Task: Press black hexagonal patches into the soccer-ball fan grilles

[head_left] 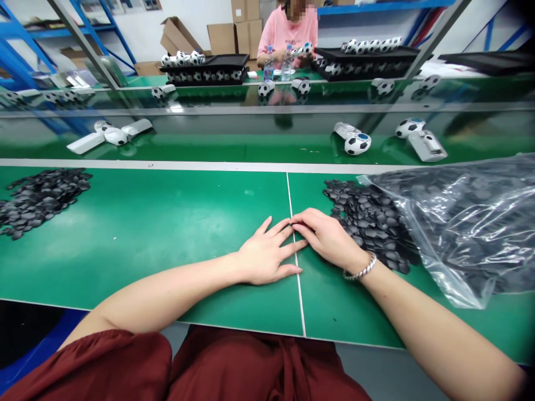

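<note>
My left hand (270, 253) lies palm down on the green table, its fingers stretched out and spread. Beside its fingertips, my right hand (330, 234) is closed in a pinch, with a silver twisted bracelet on the wrist. A sliver of a small black piece (293, 224) shows between the right thumb and forefinger, against a left fingertip; most of it is hidden. Just right of my right hand is a heap of flat black pieces (371, 223), partly behind the wrist. A clear plastic bag (472, 234) full of similar black pieces lies against that heap.
Another heap of black pieces (42, 197) lies at the far left. White holders with football-patterned balls (116, 136) sit on the green belt (234, 139) beyond the table. Black trays (204, 78) and a person in a pink shirt (288, 33) are at the back.
</note>
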`<action>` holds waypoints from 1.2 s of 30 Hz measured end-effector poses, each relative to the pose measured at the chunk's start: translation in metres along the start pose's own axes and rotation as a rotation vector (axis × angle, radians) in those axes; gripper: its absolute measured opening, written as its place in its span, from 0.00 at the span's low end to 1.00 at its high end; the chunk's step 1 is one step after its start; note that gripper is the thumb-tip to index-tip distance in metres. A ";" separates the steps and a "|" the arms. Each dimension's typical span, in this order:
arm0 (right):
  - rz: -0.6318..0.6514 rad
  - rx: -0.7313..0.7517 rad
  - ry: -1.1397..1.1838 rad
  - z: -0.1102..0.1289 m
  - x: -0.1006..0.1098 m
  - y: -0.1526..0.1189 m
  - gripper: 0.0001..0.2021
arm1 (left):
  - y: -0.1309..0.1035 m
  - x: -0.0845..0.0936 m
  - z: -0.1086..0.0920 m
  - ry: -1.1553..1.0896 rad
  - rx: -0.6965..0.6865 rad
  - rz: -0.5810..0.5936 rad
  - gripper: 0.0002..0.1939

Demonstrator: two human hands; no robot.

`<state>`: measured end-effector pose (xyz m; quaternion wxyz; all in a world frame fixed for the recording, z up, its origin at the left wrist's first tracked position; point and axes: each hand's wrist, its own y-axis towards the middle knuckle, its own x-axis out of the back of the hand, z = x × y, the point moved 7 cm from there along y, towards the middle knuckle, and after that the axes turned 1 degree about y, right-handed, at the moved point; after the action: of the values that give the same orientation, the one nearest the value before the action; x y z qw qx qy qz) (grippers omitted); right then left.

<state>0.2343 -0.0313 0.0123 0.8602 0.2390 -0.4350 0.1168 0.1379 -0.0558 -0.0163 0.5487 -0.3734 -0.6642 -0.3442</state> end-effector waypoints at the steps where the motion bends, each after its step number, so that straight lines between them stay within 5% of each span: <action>1: -0.003 0.000 0.011 0.000 0.000 0.000 0.08 | 0.000 0.000 0.000 0.000 0.000 -0.001 0.31; 12: -0.033 -0.041 0.000 -0.008 -0.003 -0.002 0.05 | -0.001 0.000 0.000 0.009 -0.005 -0.036 0.32; 25: 0.032 0.122 0.076 0.011 -0.003 -0.002 0.08 | -0.002 0.000 -0.001 0.010 -0.003 -0.030 0.32; 31: -0.046 0.002 0.012 -0.003 0.003 -0.001 0.08 | -0.001 0.000 0.000 0.015 -0.004 -0.033 0.32; 36: 0.019 0.011 0.060 0.006 -0.001 -0.001 0.07 | 0.000 -0.001 0.000 -0.013 -0.009 -0.003 0.32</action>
<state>0.2303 -0.0346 0.0145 0.8704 0.2358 -0.4108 0.1345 0.1380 -0.0564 -0.0172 0.5420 -0.3771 -0.6668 -0.3456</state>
